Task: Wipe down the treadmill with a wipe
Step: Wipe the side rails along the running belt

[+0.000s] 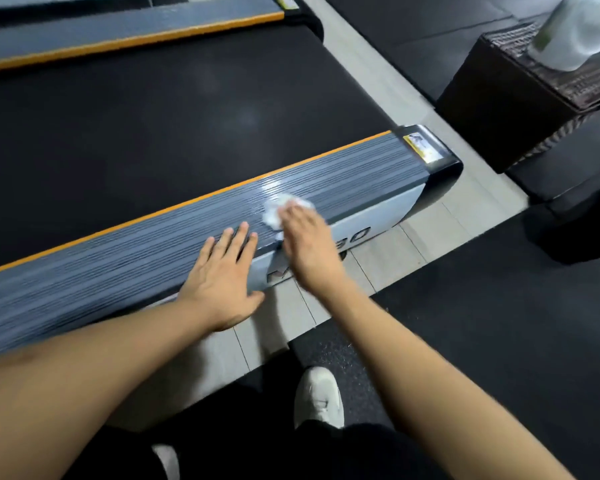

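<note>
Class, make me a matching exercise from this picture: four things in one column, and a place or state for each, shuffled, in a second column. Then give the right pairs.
Things
1. left hand
2. wipe
3. shoe
4. basket

Places or states
A. under the right hand, on the ribbed side rail
B. on the dark floor mat
C. flat on the side rail, fingers spread
D. beyond the treadmill's end, at upper right

Pairs: 1-C, 2-A, 3-B, 4-D
</note>
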Demonstrator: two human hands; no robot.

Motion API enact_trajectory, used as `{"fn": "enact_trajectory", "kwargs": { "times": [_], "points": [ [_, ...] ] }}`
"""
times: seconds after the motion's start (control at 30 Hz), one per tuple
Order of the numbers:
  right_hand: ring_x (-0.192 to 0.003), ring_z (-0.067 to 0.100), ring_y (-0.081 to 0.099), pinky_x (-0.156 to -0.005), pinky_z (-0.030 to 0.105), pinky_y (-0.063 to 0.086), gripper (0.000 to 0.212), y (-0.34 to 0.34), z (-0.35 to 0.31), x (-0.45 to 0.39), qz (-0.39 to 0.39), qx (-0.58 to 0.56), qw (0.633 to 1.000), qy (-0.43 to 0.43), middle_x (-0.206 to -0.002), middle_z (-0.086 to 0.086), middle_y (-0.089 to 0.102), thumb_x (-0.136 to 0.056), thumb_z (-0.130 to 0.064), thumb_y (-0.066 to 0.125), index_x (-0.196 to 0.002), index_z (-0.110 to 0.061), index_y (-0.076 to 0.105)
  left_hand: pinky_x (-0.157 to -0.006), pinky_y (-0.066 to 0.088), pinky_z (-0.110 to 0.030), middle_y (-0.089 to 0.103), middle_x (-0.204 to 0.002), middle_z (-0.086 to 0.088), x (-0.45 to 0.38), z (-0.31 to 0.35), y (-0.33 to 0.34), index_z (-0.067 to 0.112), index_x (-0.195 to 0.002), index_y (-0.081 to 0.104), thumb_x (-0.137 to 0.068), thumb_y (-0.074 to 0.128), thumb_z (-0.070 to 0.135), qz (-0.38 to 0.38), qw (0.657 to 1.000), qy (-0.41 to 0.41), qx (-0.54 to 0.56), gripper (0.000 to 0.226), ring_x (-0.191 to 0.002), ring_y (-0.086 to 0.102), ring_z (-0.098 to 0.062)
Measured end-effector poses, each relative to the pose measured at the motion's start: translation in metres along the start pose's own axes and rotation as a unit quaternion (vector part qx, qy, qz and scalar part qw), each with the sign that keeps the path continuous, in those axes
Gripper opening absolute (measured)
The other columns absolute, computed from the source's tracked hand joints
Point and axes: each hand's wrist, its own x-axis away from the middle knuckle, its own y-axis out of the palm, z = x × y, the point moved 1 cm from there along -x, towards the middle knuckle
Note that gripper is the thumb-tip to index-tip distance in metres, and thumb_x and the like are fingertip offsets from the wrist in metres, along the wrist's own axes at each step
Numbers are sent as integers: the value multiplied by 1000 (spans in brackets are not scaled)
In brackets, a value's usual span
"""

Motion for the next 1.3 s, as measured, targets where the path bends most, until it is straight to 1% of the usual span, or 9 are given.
{"fn": "enact_trajectory", "kwargs": {
  "times": [0.17,0.3,0.4,0.47,0.67,0.77,0.93,1.17,1.3],
  "points": [
    [-133,33,53,-119,40,32,39,1,17,2,-77,-50,993,-75,-141,18,59,-100,-14,48,-134,-1,61,-128,-2,-38,-21,-169,2,-1,-6,-15,23,-163,-10,-96,49,53,-53,999,0,3,94,-158,-13,-17],
    [-136,31,51,-121,37,27,41,-38,111,-15,-16,1,998,54,-142,16,58,-96,-14,51,-135,-2,61,-127,14,-38,-6,-172,2,-3,5,-29,24,-164,4,-97,49,50,-60,998,-33,-4,85,-158,4,-20],
    [-139,34,47,-123,40,27,42,-55,150,-28,-8,35,991,130,-146,20,54,-99,-12,47,-139,-1,57,-97,40,-38,34,-151,-5,-15,24,-42,22,-139,38,-96,48,41,-7,999,-41,-24,48,-129,42,-27],
    [-138,35,47,-121,42,29,42,-53,141,-33,-1,60,988,143,-143,23,55,-98,-9,46,-136,3,56,-94,43,-40,34,-147,-3,-26,33,-51,23,-138,39,-96,48,36,8,999,-13,-31,45,-123,44,-28],
    [-134,31,53,-116,46,38,41,-34,91,-7,-51,-13,998,-32,-142,16,58,-99,-19,46,-134,-4,61,-118,32,-43,14,-168,-4,-63,44,-53,26,-160,19,-101,40,37,0,996,65,-67,63,-151,22,-27],
    [-135,21,50,-113,42,42,36,-63,155,-21,-10,-11,997,73,-145,0,57,-99,-16,48,-131,-24,63,-123,27,-45,18,-169,-4,-67,24,-38,28,-162,17,-98,28,41,18,993,93,-74,66,-154,22,-29],
    [-120,39,53,-107,41,38,31,-94,234,-48,8,104,963,249,-124,18,60,-97,-9,38,-118,-1,60,-124,19,-42,23,-168,-10,-72,-4,-12,27,-164,16,-97,21,44,70,982,140,-110,69,-153,26,-30],
    [-124,36,52,-112,49,40,34,-53,122,-18,47,29,994,91,-130,23,60,-98,-8,45,-125,6,60,-125,22,-52,33,-161,-20,-79,-18,-2,3,-154,38,-99,31,39,193,977,41,83,66,-148,32,-38],
    [-137,34,47,-121,44,30,45,1,34,-6,-84,-61,992,-71,-146,20,54,-95,-5,59,-140,1,55,-123,25,-54,38,-157,-26,-84,-22,5,-6,-149,42,-95,36,36,210,973,32,95,69,-146,36,-42]
  ]
}}
